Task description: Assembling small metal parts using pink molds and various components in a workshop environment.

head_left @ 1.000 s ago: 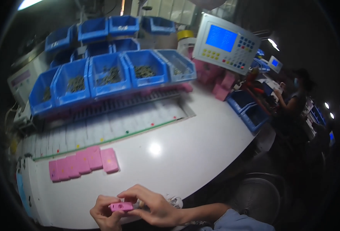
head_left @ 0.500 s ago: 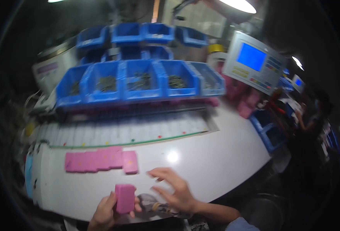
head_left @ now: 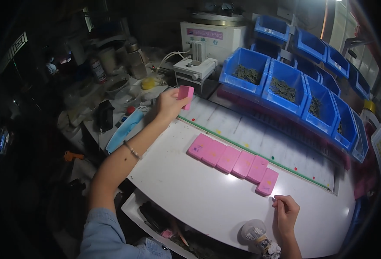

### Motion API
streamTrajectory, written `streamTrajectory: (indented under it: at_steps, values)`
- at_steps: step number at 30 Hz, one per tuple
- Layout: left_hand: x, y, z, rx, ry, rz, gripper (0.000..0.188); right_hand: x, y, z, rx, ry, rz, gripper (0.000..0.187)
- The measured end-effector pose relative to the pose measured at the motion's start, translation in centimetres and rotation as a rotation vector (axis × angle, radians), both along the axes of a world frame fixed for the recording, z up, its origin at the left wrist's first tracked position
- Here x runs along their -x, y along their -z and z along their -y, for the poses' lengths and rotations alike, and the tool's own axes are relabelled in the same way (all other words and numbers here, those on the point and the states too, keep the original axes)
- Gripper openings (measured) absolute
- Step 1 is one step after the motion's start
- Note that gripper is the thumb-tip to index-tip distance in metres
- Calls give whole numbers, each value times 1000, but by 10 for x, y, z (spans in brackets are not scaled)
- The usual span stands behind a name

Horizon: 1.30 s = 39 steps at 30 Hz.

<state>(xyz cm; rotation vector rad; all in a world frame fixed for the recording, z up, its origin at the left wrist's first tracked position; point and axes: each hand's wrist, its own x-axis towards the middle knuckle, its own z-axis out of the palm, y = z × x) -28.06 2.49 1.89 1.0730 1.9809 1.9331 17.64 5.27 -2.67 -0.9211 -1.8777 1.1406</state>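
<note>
My left hand point(head_left: 169, 105) is stretched out to the far left of the worktop. Its fingers grip a pink rectangular block point(head_left: 186, 96), held up near the small white machine. Lower right, my right hand point(head_left: 287, 211) is closed, with its fingers curled in; whatever may be between them is hidden. It is nearest to the end pink block point(head_left: 267, 181), which lies slightly out of line with a row of several pink blocks point(head_left: 228, 159). Small yellow marks show on the blocks. Left of my right wrist is a rounded whitish bundle point(head_left: 255, 233) with a band around it.
Blue bins point(head_left: 284, 82) holding small dark pieces stand at the back right. In front of them runs a white strip with a green edge point(head_left: 242, 146). A white machine point(head_left: 195, 67) stands behind my left hand. An open drawer point(head_left: 160, 233) juts out below the white worktop point(head_left: 190, 185).
The view has swung left. My left hand has carried its pink block from the front edge toward the far left. My right hand has gone from spread fingers to curled ones.
</note>
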Motion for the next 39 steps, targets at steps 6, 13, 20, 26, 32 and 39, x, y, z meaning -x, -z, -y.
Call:
streamTrajectory:
  at_steps: [6,13,20,26,32,39]
  values:
    - [51,11,-61,505,-267,-538,27,1,2,2,14,79,13,13]
    - [82,22,-68,604,-269,-531,30,9,-7,2,15,85,46,13]
    - [78,26,-64,432,-167,-618,23,9,-8,0,-23,67,75,13]
    - [70,29,-69,436,-167,-595,25,0,-8,3,27,93,61,12]
    - [46,37,-62,436,-195,-872,20,-1,-3,-5,-95,53,158,14]
    - [-94,19,-71,351,233,-976,23,-20,-8,-16,-44,-4,87,13]
